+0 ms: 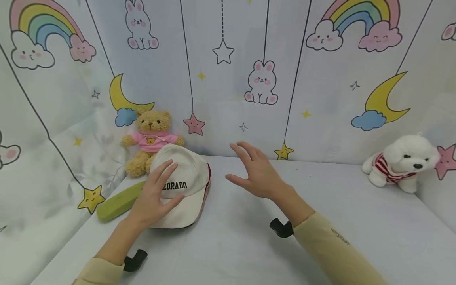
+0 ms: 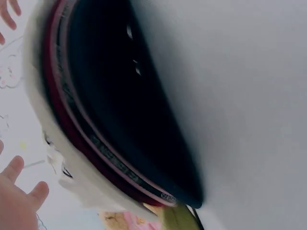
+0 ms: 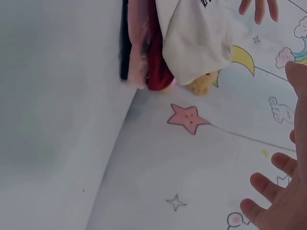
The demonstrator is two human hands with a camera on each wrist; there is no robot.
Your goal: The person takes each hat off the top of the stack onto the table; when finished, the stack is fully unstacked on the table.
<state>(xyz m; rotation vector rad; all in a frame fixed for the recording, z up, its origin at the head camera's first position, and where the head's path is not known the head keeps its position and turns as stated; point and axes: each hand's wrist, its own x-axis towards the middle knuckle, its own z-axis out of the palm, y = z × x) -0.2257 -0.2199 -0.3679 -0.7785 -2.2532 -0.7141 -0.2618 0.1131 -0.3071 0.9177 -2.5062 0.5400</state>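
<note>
A cream baseball cap (image 1: 187, 164) with dark lettering sits on the left of the table. My left hand (image 1: 151, 202) is in front of it, fingers spread and relaxed, covering part of the lettering; it grips nothing. In the left wrist view the cap's dark underside and red-edged brim (image 2: 72, 124) fill the middle, with the left hand (image 2: 19, 206) at the lower left. To the right of the cap my right hand (image 1: 258, 174) hovers with fingers apart, holding nothing. A long green object (image 1: 119, 202) with a rounded end lies partly hidden behind the left hand.
Behind the cap sits a teddy bear (image 1: 153, 130) in a pink top. A white plush dog (image 1: 409, 158) in red stripes stands at the far right. A white cloth (image 1: 242, 245) covers the table, and a printed curtain (image 1: 228, 91) hangs behind.
</note>
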